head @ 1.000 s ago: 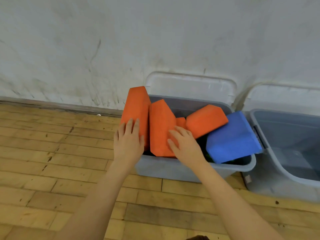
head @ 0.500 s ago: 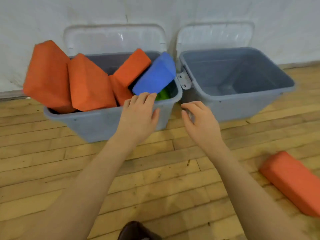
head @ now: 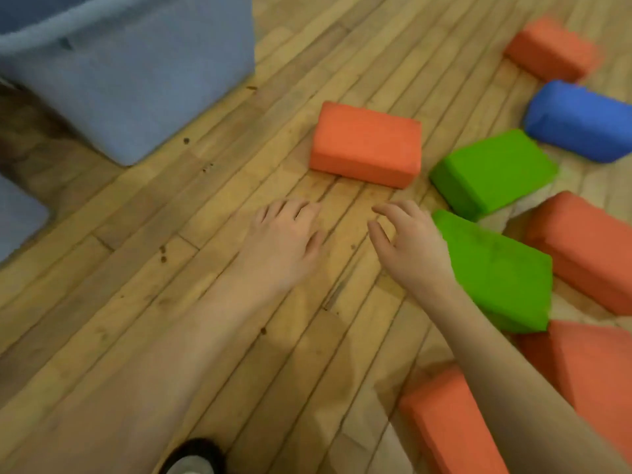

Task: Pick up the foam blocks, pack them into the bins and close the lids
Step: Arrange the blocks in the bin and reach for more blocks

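Observation:
Foam blocks lie scattered on the wooden floor. An orange block [head: 367, 143] lies flat just beyond both hands. Two green blocks [head: 492, 171] [head: 496, 271] lie to the right, and a blue block [head: 578, 121] lies further right. More orange blocks [head: 550, 49] [head: 584, 248] [head: 451, 429] lie around them. My left hand [head: 284, 241] and my right hand [head: 410, 241] hover above the floor, fingers loosely spread, holding nothing. The right hand is beside the near green block. A grey-blue bin [head: 136, 77] stands at the top left.
A corner of a second bin [head: 17, 217] shows at the left edge. A dark shoe tip [head: 191, 456] sits at the bottom. Bare floorboards [head: 136, 268] stretch between the bins and the blocks.
The view has swung right and down from the bins to the floor. Both hands left the filled bin and now hover empty near the loose blocks.

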`<state>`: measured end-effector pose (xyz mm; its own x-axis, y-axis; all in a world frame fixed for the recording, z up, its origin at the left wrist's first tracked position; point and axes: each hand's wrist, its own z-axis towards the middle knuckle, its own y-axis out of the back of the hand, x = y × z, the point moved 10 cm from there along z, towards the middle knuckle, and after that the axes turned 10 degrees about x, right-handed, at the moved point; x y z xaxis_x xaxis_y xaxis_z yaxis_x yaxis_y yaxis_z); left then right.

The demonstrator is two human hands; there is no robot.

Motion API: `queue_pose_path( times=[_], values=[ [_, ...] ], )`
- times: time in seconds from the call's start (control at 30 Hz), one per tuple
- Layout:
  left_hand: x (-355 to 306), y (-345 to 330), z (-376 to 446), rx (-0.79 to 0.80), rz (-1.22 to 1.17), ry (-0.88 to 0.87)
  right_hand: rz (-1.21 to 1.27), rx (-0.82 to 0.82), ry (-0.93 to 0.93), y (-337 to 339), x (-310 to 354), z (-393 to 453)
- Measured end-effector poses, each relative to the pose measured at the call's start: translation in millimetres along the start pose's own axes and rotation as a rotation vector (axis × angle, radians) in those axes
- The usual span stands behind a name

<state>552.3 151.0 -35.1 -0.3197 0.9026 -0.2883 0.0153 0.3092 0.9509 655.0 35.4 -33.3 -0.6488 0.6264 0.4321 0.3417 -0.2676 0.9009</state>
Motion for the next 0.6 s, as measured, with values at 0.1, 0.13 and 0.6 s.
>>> queue_pose_path(
  times=[0.1,0.13,0.6],
  values=[
    [-54,-45,24,0.078,-0.022,-0.108,-0.055,-0.004,-0.157,2,-68,-35],
    [-70,-60,31,0.109,-0.027,-0.135,-0.082,0.02,-0.209,-2,-89,-47],
    [-149,-192,97,0.385,-0.059,-0.267,-0.264,0.123,-0.442,-46,-212,-94]
  ],
)
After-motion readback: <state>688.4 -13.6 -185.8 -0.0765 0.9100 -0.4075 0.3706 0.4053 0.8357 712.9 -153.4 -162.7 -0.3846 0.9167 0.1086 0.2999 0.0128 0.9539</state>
